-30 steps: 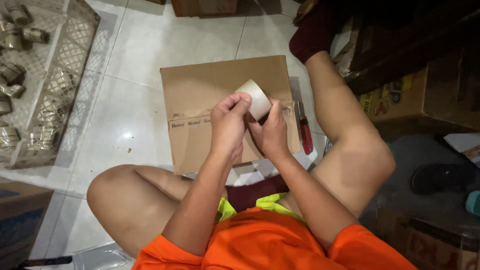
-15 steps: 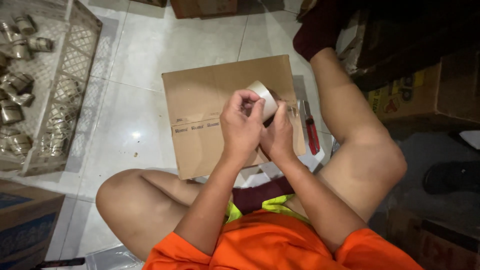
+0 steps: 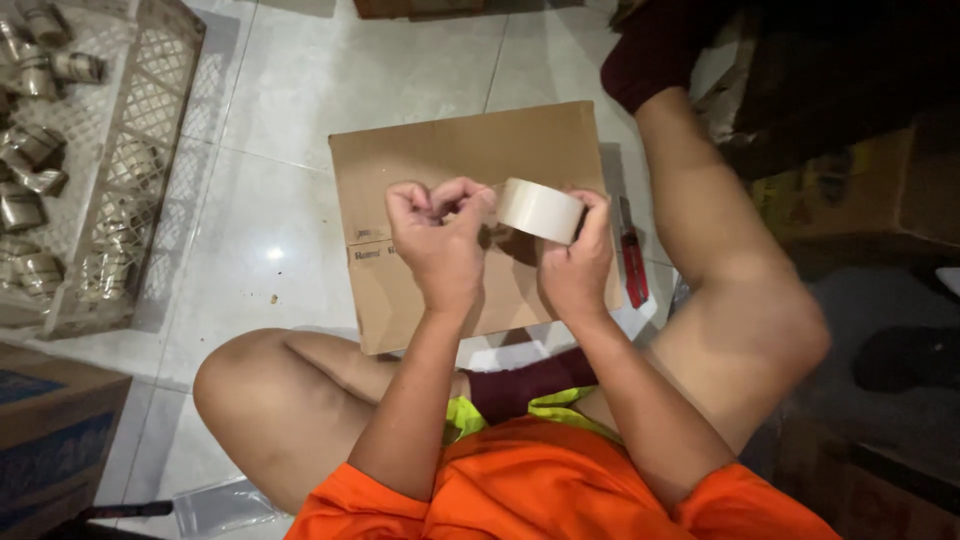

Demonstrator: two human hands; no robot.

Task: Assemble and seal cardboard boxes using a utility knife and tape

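Upper left of the frame: one pale lattice crate (image 3: 150, 150) on the floor (image 3: 300, 90), loaded with many small metal cans too crowded to count. Lower left: one cardboard box with a blue panel (image 3: 50, 430), cut off by the edge.

Centre: one flat brown carton (image 3: 450, 150) lying on the tiles between two bare bent legs, close enough to work on from a cross-legged seat. Above it, left hand (image 3: 435, 240) with fingers pinched narrow at the free end of the tape, seemingly drawing a strip off; the strip itself too thin to make out. Just right, touching, one roll of pale tape (image 3: 540, 208) tilted on edge, clamped by the right hand (image 3: 575, 265), fingers curled around its far rim to steady it against the pull.

Right of the carton: one red-handled cutter (image 3: 632, 262) on the floor, within easy reach. Far right: dark stacked boxes, number unclear.
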